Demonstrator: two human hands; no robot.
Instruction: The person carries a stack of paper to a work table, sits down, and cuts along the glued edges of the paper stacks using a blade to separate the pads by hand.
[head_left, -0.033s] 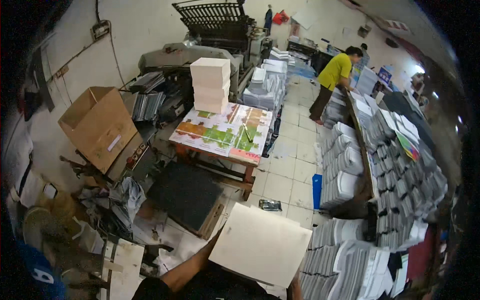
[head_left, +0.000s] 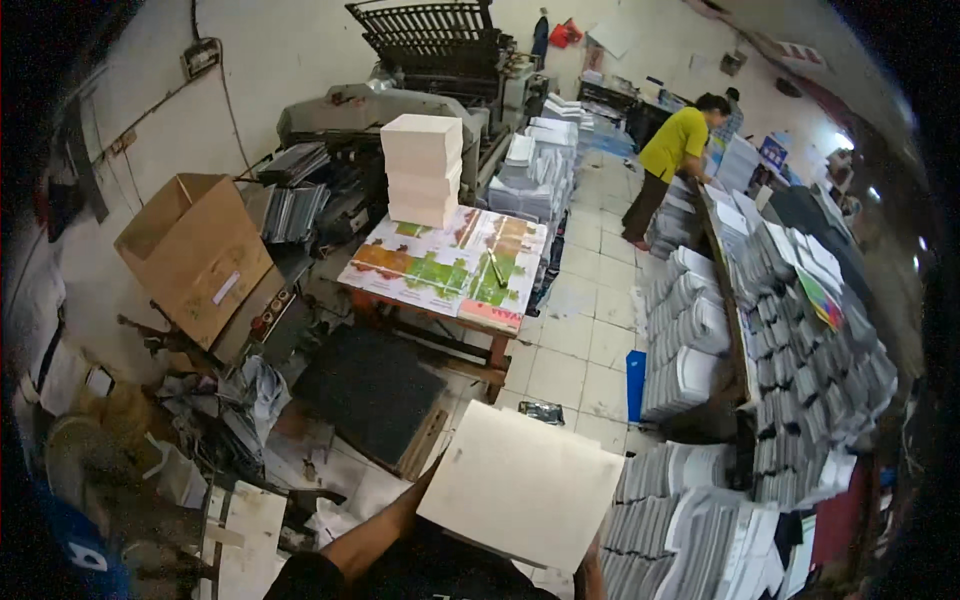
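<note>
From the head camera, looking down: I am carrying a stack of pale sheets (head_left: 520, 485) in front of my chest, above a tiled floor (head_left: 570, 370). My left hand (head_left: 428, 480) is gripping the stack's left edge, fingers hidden beneath it. My right hand (head_left: 590, 550) is propping the lower right corner, and I cannot tell how far it is closed. The stack is tilting, so loose sheets could be sliding off, I judge. Ahead, a table with printed sheets (head_left: 445, 265) and a white block pile (head_left: 422, 170) is narrowing the aisle. Paper bundles (head_left: 690, 340) are crowding my right; brushing them could be toppling something. A person in yellow (head_left: 675, 150) is working far ahead.
</note>
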